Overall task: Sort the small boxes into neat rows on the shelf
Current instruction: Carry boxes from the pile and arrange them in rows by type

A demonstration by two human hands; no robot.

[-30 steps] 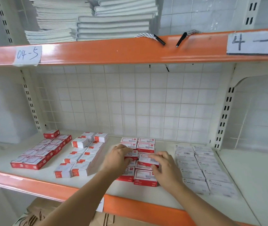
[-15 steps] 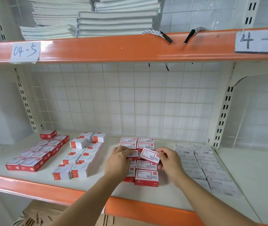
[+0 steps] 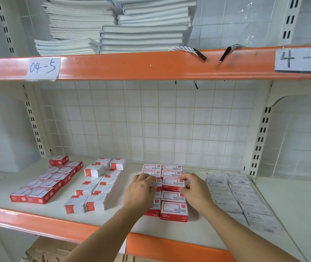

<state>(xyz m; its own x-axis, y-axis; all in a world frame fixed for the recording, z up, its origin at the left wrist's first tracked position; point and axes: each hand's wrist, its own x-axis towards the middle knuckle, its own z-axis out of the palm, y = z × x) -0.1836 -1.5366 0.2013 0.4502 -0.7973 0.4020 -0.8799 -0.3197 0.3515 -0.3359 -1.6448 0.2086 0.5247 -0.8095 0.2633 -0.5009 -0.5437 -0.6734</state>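
Small red-and-white boxes lie in two columns in the middle of the cream shelf (image 3: 198,229). My right hand (image 3: 196,190) pinches one red-and-white box (image 3: 172,183) lying flat in the right column, thumb at its near edge and fingers on its far right corner. My left hand (image 3: 140,191) rests on the boxes of the left column, with its fingertips on a box (image 3: 157,183) beside the pinched one. Two more boxes (image 3: 173,210) lie in front of the pinched one and two pairs (image 3: 162,169) lie behind it.
Red boxes (image 3: 45,184) form rows at the far left. White boxes with red ends (image 3: 94,188) lie beside them. Pale staples boxes (image 3: 239,199) fill the right. An orange beam (image 3: 151,65) and stacked notebooks (image 3: 113,25) sit overhead. An orange lip (image 3: 37,224) edges the shelf front.
My right hand had lifted a box tilted above the right column; now that box lies flat in the column. My left hand stays on the left column.
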